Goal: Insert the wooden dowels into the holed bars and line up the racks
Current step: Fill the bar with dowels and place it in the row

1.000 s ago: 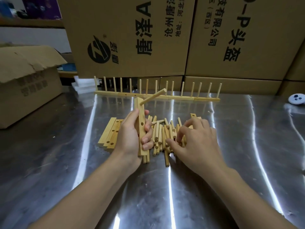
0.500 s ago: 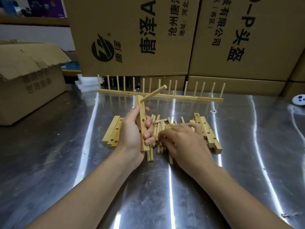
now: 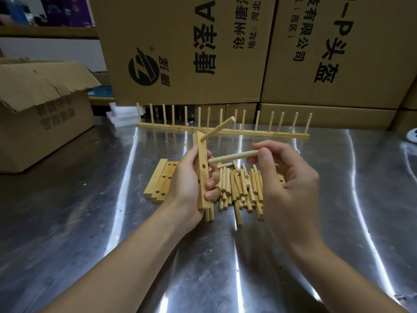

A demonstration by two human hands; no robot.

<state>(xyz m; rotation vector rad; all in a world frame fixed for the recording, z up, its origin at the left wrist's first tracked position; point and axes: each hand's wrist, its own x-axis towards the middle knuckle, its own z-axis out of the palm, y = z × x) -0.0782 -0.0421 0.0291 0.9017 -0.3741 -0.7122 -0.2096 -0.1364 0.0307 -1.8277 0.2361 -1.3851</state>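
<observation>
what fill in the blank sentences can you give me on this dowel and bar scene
The left hand holds a bar with ___ dowel already in it.
The right hand pinches a second dowel aimed at that ___.
The finished racks stand in front of cardboard ___.
Missing: one; bar; boxes.

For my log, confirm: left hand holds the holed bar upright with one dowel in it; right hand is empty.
Wrong on the right hand: it pinches a loose dowel, per the head view. The left hand, holed bar and inserted dowel are right.
</observation>
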